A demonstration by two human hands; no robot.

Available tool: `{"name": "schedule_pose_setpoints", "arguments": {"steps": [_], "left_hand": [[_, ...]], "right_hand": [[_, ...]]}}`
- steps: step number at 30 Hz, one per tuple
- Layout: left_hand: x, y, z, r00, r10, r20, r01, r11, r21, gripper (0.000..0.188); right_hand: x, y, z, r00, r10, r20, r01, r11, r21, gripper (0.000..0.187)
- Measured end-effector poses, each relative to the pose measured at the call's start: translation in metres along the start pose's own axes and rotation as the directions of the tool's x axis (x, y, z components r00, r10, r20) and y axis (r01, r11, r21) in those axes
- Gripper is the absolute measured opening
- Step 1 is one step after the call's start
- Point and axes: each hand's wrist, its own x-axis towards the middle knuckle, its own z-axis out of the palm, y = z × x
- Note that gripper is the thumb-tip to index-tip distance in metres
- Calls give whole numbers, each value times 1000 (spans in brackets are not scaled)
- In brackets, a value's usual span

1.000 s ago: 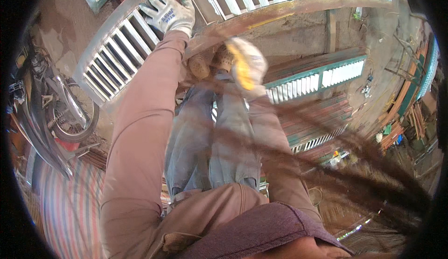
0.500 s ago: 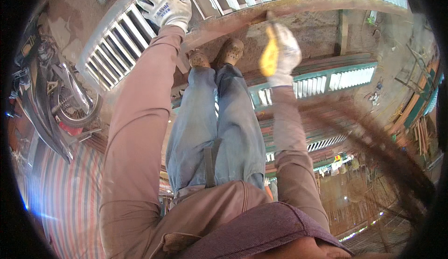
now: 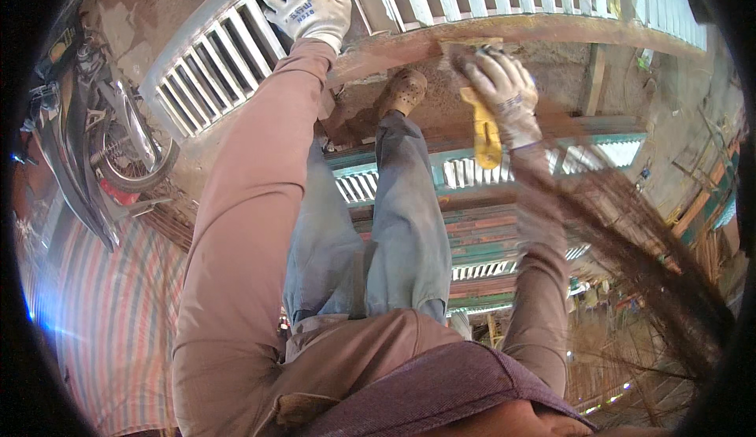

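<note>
The yellow-handled tool [image 3: 486, 134], right of upper centre, is gripped in the right hand [image 3: 504, 89], its blurred tip near the slatted panel [image 3: 543, 27]; ground [image 3: 559, 67] shows below the panel's edge. The left hand [image 3: 313, 13] lies spread on the panel, whose top is cut off; dark strands [image 3: 669, 291] blur the lower right.

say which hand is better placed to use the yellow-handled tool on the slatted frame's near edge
Right, probably: the right hand holds the yellow-handled tool by that edge; the left hand rests on the slatted frame.
</note>
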Motion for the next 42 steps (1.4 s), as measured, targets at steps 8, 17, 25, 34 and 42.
{"name": "schedule_pose_setpoints", "arguments": {"steps": [8, 17, 25, 34, 42], "left_hand": [[0, -3, -1, 999, 11, 42, -13, 999, 32, 80], [1, 0, -10, 998, 3, -58, 0, 999, 47, 78], [-4, -7, -40, 999, 50, 10, -49, 992, -117, 79], [8, -159, -32, 894, 190, -406, -324, 900, -293, 76], [-6, -207, -22, 955, 201, -220, -207, 978, -7, 66]], "right_hand": [[-11, -23, 32, 991, 72, 114, -69, 997, -30, 42], [-18, -23, 10, 780, 607, -153, -612, 791, 15, 39], [9, -40, 31, 809, 587, -47, -588, 802, -107, 42], [24, -92, 33, 837, 546, 40, -534, 830, -163, 43], [56, -167, 45, 893, 449, -4, -446, 886, -124, 38]]}}
